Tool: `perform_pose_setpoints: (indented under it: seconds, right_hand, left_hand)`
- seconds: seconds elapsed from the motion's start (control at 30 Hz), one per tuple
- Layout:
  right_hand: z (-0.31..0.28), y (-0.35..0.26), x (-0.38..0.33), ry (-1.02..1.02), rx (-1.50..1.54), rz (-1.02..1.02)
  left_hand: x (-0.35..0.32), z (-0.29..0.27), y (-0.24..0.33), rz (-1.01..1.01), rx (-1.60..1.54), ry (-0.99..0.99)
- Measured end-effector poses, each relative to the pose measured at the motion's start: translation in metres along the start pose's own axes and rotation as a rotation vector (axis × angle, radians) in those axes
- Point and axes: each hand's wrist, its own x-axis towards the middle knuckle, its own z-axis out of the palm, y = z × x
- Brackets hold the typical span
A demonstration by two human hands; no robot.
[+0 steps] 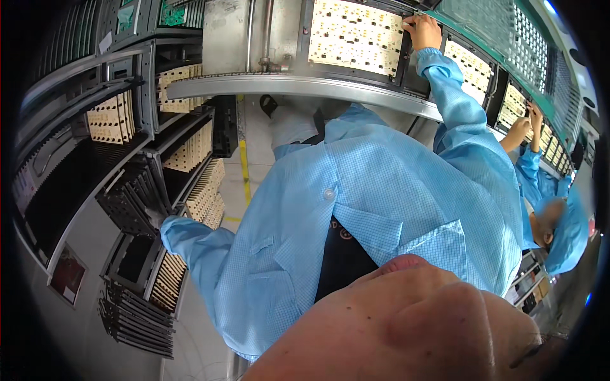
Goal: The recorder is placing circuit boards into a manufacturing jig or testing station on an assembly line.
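Observation:
My right hand [424, 32] reaches to the upper right corner of a cream circuit board panel [356, 37], which lies in a black frame on the line. Its fingers are bent and drawn together at the frame's edge; what they pinch, if anything, is too small to make out. My left hand [154, 218], greyish and mostly hidden past the blue cuff, is down at the left beside a stack of black slotted plates [127, 198]. Its fingers do not show clearly. Close by stands a rack of upright cream boards [204, 193].
A metal rail [305, 87] runs along the line's near edge. More framed panels [469, 70] continue to the right under a green-edged clear cover [502, 38]. A co-worker's hands [527, 124] work there. Shelved racks [114, 117] fill the left; dark trays [136, 320] are stacked below.

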Motion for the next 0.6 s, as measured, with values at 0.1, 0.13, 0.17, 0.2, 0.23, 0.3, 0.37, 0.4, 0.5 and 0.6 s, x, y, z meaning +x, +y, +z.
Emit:
perform_pose_setpoints:
  seconds: [0.1,0.13,0.17,0.2,0.23,0.3,0.37,0.4,0.5,0.6]
  right_hand:
    - [-0.001,-0.003,-0.003,0.025,-0.022,-0.006]
    - [0.0,-0.004,-0.004,0.049,-0.032,-0.004]
    - [-0.001,-0.004,-0.007,0.056,-0.051,0.003]
    - [-0.003,-0.004,-0.009,0.064,-0.071,0.009]
    - [-0.007,-0.004,-0.011,0.073,-0.092,0.011]
    - [-0.007,-0.008,-0.01,0.036,-0.137,0.023]
    - [-0.005,-0.006,-0.01,0.002,-0.163,0.017]
    - [-0.007,-0.003,-0.011,-0.001,-0.178,0.01]
    - [0.004,-0.001,-0.003,-0.007,-0.139,-0.019]
    - [-0.001,-0.003,-0.005,0.008,-0.199,-0.086]
  left_hand:
    - [0.019,0.007,-0.013,0.099,0.017,0.013]
    - [0.025,0.008,-0.018,0.101,0.023,0.018]
    - [0.03,0.013,-0.009,0.038,0.04,0.022]
    - [0.031,0.019,-0.002,0.013,0.021,0.023]
    - [0.021,0.025,0.01,-0.015,0.0,0.023]
    - [0.02,0.021,0.013,0.018,0.015,0.038]
    - [0.029,0.024,0.006,-0.092,-0.068,0.027]
    - [0.028,0.032,0.011,-0.146,-0.107,0.011]
    - [0.09,0.007,-0.047,0.101,0.147,-0.065]
    - [0.087,0.022,-0.047,0.011,0.057,-0.038]
